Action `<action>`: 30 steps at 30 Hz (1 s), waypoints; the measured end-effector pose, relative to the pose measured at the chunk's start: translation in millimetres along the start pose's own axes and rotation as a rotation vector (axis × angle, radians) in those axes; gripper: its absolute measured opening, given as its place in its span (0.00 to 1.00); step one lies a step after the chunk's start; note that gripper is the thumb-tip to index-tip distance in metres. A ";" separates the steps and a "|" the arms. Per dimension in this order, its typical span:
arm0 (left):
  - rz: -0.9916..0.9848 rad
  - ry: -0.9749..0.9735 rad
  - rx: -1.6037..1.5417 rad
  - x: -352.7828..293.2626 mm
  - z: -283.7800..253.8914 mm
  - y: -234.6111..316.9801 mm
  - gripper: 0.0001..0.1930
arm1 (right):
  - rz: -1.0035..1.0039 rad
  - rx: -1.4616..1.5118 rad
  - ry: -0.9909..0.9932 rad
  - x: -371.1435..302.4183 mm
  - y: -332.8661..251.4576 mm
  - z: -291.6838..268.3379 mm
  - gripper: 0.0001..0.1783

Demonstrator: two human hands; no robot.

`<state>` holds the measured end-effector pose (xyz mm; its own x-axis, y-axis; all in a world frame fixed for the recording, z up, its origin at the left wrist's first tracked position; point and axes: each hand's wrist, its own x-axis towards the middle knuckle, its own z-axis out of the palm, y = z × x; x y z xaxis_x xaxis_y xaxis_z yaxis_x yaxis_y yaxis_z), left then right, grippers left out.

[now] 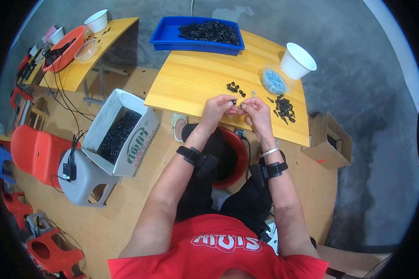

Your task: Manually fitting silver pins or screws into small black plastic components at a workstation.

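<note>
Above the near edge of the wooden table, my left hand (216, 109) pinches a small black part (233, 102) between thumb and fingertips. Close beside it, my right hand (258, 113) is closed too, its fingertips pressed together near that part; what they hold is too small to make out. Just beyond my hands lies a loose group of small black round pieces (236, 88). To the right of my right hand is a pile of black, screw-like pieces (284, 109). A clear bowl of small light-blue pieces (274, 81) stands behind that pile.
A blue tray (160, 45) of black parts sits at the table's (191, 69) far edge, a white bucket (297, 60) at the right. An open carton (139, 153) of black parts is left, beside a grey stool (86, 186). A red tub (239, 162) stands between my legs, a cardboard box (326, 151) right.
</note>
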<state>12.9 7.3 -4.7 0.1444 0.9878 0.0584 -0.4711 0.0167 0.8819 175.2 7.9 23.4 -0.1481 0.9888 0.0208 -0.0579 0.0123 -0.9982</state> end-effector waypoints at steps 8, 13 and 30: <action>-0.065 -0.088 0.043 0.0 -3.8 3.8 0.10 | 0.086 0.199 -0.115 -10.3 -13.8 -4.2 0.05; -0.093 -0.139 -0.001 0.4 -7.2 3.2 0.09 | 0.130 0.258 -0.113 -5.7 -9.1 -7.0 0.03; -0.124 -0.190 0.032 -0.4 -6.9 6.6 0.07 | 0.137 0.325 -0.131 -4.3 -0.6 -4.2 0.04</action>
<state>3.8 8.1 -2.1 0.3620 0.9316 0.0334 -0.4122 0.1278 0.9021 180.0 4.3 23.8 -0.3003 0.9501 -0.0842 -0.3356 -0.1879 -0.9231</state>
